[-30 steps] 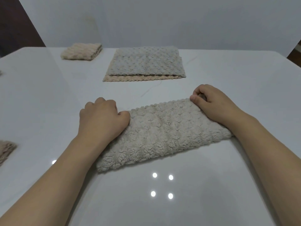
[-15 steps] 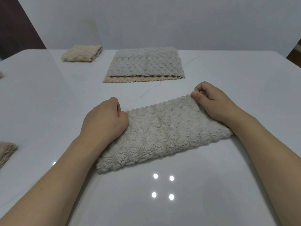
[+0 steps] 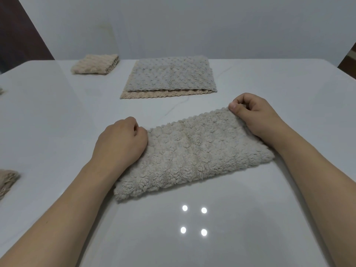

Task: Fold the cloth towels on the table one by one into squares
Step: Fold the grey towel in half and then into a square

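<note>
cream fleecy towel [image 3: 194, 157] lies folded long – left hand [image 3: 121, 143] and right hand [image 3: 254, 116] each pinch a far corner

Dim, even light; four lamp reflections glare on glossy table [image 3: 192, 247]; wide-angle bending at edges.

A fluffy cream towel [image 3: 194, 155] lies folded into a long band across the near middle of the white table [image 3: 269, 218], slanting from near left to far right, its scalloped edge on the far side. Farther back, a grey dimpled towel [image 3: 169, 75] lies flat on a beige towel [image 3: 159, 94] whose near edge shows. A small folded beige towel [image 3: 95, 64] sits at the far left, and another tan towel [image 3: 6, 181] shows at the left edge.
</note>
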Motion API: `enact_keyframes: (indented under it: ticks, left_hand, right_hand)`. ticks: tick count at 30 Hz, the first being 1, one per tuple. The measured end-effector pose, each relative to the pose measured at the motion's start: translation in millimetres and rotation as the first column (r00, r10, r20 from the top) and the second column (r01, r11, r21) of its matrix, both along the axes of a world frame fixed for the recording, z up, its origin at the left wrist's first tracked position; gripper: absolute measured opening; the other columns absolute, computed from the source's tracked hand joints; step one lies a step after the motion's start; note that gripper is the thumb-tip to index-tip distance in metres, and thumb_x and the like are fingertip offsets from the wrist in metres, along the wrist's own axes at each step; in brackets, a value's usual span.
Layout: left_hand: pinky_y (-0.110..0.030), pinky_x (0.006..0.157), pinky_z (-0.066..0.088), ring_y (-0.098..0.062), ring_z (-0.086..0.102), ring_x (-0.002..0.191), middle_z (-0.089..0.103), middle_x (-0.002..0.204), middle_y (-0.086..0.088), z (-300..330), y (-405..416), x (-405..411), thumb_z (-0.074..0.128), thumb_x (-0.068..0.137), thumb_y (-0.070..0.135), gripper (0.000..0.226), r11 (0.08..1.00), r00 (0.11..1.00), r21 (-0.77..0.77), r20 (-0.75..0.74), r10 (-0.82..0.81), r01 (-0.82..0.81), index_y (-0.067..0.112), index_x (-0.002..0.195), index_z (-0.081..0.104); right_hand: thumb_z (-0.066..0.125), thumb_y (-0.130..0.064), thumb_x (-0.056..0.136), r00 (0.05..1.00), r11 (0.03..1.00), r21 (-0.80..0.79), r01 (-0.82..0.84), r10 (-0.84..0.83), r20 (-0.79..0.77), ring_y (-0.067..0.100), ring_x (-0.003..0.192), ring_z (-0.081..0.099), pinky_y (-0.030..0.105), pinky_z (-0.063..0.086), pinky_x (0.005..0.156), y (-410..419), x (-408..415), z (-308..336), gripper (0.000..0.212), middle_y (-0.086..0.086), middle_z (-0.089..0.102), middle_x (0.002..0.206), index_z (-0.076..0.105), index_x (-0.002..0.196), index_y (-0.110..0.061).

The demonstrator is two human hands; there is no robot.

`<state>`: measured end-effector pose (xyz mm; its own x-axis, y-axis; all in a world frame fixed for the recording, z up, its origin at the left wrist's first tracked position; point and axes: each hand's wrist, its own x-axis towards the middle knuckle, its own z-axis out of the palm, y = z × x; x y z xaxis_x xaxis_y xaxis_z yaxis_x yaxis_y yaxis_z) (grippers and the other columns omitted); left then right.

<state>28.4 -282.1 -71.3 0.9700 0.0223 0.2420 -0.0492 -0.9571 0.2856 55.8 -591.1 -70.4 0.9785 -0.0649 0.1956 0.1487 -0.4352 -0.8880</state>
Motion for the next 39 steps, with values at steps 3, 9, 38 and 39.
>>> enact_keyframes:
  ticks: [3, 9, 38, 39]
  left_hand:
    - [-0.038, 0.063, 0.041, -0.026, 0.052, 0.075, 0.057, 0.078, -0.006, -1.9, 2.8, 2.9, 0.037, 0.095, 0.025, 0.028, 1.0, 1.0, 0.003, 0.004, -0.013, 0.013, 0.009, 0.079, 0.053]
    - [-0.041, 0.071, 0.041, -0.029, 0.052, 0.082, 0.057, 0.086, -0.005, -4.3, 4.2, 6.8, 0.038, 0.098, 0.023, 0.022, 0.998, 0.998, -0.011, 0.005, -0.067, 0.067, 0.012, 0.086, 0.052]
    - [-0.043, 0.123, -0.001, -0.011, -0.005, 0.152, 0.0, 0.166, 0.009, -8.5, -11.3, -42.8, -0.001, 0.085, 0.072, 0.082, 0.958, 0.947, 0.155, -0.251, -0.199, 0.242, 0.035, 0.158, 0.002]
    - [-0.041, 0.123, -0.001, -0.009, -0.006, 0.152, -0.001, 0.166, 0.01, -8.4, 2.5, -46.4, -0.002, 0.081, 0.074, 0.085, 0.966, 0.946, 0.127, -0.267, -0.185, 0.225, 0.036, 0.158, 0.002]
  right_hand:
    - [0.061, -0.02, 0.095, 0.999, 0.999, 0.0, -0.046, 0.046, 0.001, 0.005, 0.042, 0.037, 0.017, 0.031, 0.039, -0.6, -0.6, -0.7, 0.01, -0.002, 0.045, 0.061, 0.059, 0.087, -0.015]
    - [0.062, -0.018, 0.092, 0.999, 0.967, -0.252, -0.036, 0.039, 0.005, 0.0, 0.05, 0.041, 0.018, 0.037, 0.053, 0.0, 3.4, -5.2, 0.006, -0.005, 0.05, 0.066, 0.063, 0.088, -0.022]
    - [0.059, -0.019, 0.093, 0.996, 0.878, -0.475, 0.057, -0.014, 0.093, 0.013, 0.087, 0.052, 0.026, 0.036, 0.074, 0.5, 2.9, -3.6, 0.007, -0.005, 0.059, 0.093, 0.064, 0.09, -0.022]
    - [0.059, -0.019, 0.092, 0.995, 0.878, -0.476, 0.06, -0.018, 0.094, 0.012, 0.085, 0.052, 0.025, 0.035, 0.073, 0.1, 3.0, -3.6, 0.007, -0.005, 0.059, 0.092, 0.064, 0.089, -0.023]
